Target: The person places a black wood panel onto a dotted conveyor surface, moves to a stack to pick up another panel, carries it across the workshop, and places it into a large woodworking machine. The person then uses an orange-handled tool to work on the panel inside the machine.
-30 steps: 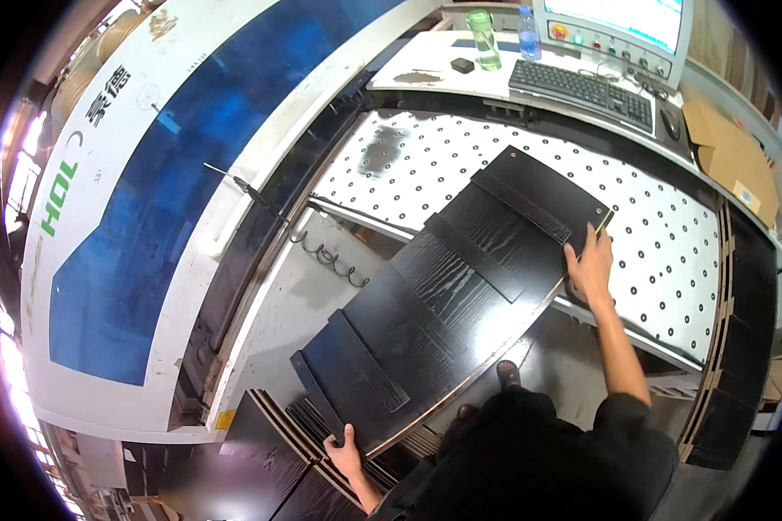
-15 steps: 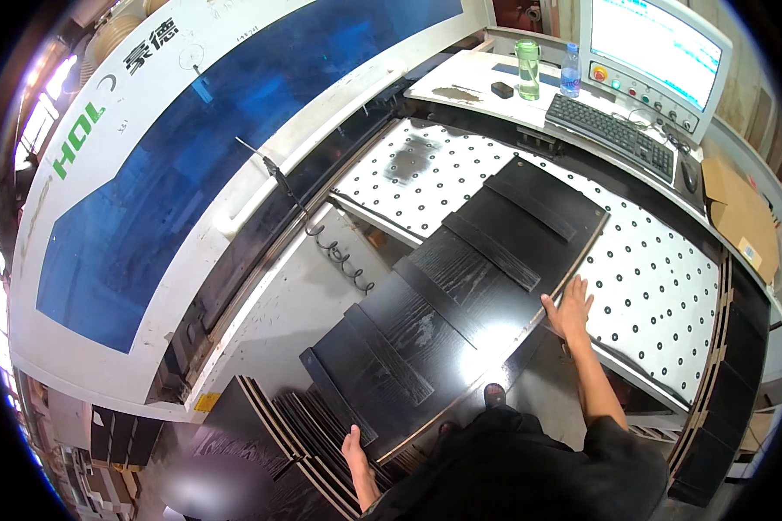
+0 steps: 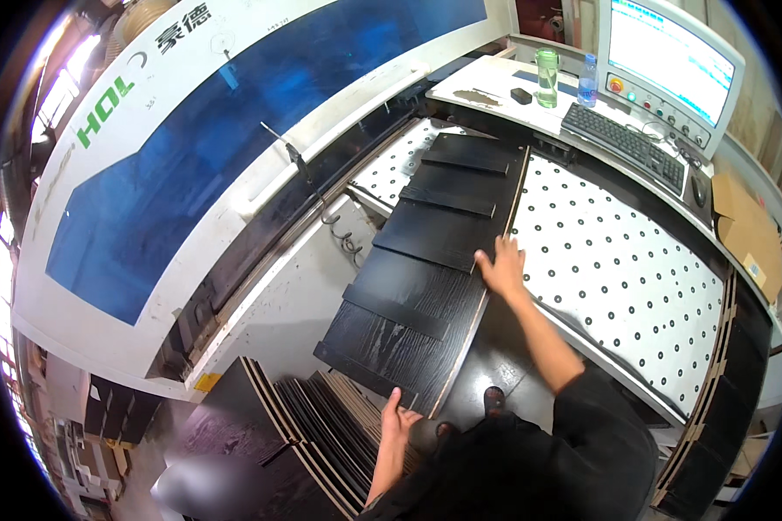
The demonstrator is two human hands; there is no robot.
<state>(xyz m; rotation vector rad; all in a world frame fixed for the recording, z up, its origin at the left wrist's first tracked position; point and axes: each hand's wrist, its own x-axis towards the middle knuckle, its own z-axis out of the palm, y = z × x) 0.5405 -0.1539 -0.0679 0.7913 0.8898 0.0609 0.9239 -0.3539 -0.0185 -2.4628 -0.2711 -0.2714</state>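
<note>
A long black wood-grain panel [image 3: 413,278] with several raised crosswise strips lies slanted, its far end on the white dotted table [image 3: 599,260]. Its near end juts out over the gap in front of me. At the near corner my left hand [image 3: 396,424] grips the panel, thumb on top and fingers largely hidden beneath. My right hand [image 3: 502,266] is open at the panel's long right edge, thumb against that edge and fingers spread over the dotted table.
Stacked dark boards [image 3: 321,425] stand below left, more dark boards [image 3: 712,391] at the right. A white machine with a blue window [image 3: 200,174] fills the left. Behind the table are a keyboard [image 3: 626,148], mouse [image 3: 699,187], monitor [image 3: 669,52], green bottle [image 3: 546,78] and clear bottle [image 3: 587,82].
The panel has swung counter-clockwise, its far end moving left across the table. My right hand has moved left and farther away with its edge; my left hand has shifted right with the near corner.
</note>
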